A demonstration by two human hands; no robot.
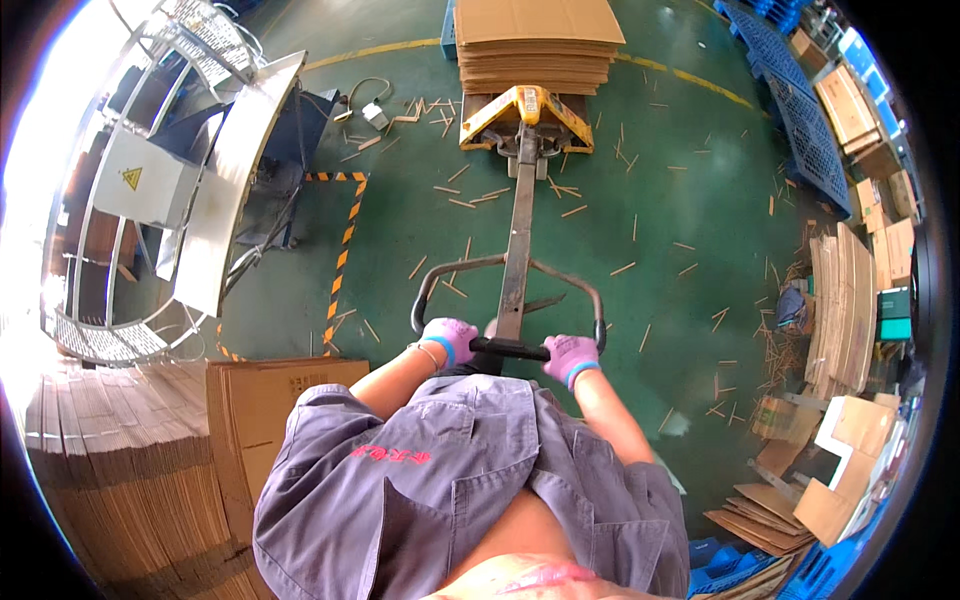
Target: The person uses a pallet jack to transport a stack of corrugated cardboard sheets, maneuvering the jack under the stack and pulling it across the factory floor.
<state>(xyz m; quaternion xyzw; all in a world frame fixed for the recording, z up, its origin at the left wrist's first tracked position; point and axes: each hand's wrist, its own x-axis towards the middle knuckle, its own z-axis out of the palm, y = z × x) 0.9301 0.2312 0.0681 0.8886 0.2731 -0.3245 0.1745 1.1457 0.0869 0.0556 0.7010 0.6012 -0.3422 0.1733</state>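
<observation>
Both my hands wear pinkish-purple gloves with blue cuffs and grip the handle (510, 348) of a pallet jack. My left hand (451, 338) is closed round the left side of its loop, my right hand (572, 356) round the right side. From the handle a long grey tow bar (519, 235) runs away from me to the yellow jack body (530, 108). Beyond the body, a stack of flat cardboard sheets (538, 55) rests on a pallet over the jack. The forks are hidden beneath the load.
A machine with a white panel (245, 185) and curved metal rails stands at left. Tall cardboard stacks (120, 480) lie near left. Blue plastic pallets (800, 130) and cardboard (840, 310) line the right side. Wooden strips (623, 269) litter the green floor; striped tape (345, 255) marks it.
</observation>
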